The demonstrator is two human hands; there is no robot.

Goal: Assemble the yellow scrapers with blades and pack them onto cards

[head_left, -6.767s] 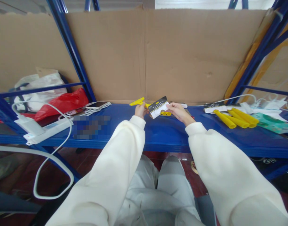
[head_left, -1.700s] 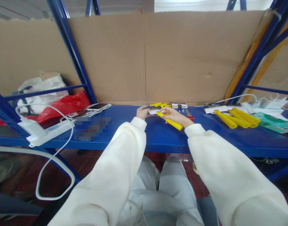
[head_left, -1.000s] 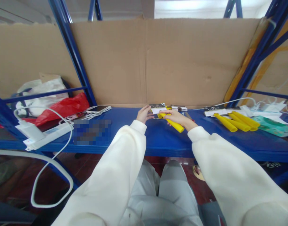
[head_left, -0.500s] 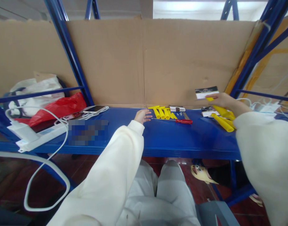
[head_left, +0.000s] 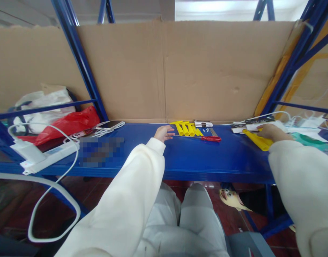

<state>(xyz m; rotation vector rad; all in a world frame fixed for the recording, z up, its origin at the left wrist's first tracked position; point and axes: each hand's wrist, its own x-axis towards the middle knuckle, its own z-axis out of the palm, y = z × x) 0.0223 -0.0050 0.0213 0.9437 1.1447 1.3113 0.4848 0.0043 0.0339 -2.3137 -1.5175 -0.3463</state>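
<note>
My left hand (head_left: 165, 133) rests on the blue shelf top with its fingers apart, holding nothing. Just right of it lie several yellow T-shaped plastic pieces (head_left: 183, 127) in a row. In front of them is a red-handled screwdriver (head_left: 210, 139), its shaft pointing towards my left hand. At the right end, my right hand (head_left: 274, 132) is closed at the edge of a black-and-white header card (head_left: 260, 122) over a pile of packs. Yellow plastic pieces (head_left: 257, 140) show below its fingers. My hand partly hides the card and pieces.
Small striped items (head_left: 203, 124) lie behind the screwdriver. On the left are a phone (head_left: 109, 125), a red bag (head_left: 70, 125) and a white power strip (head_left: 54, 153) with looping cable. White cables (head_left: 305, 121) and a green item (head_left: 311, 141) lie far right. Cardboard (head_left: 201, 71) walls the back.
My right hand has come down and to the right, bringing the card with a yellow piece from the air onto the pile. My left hand has stayed in place.
</note>
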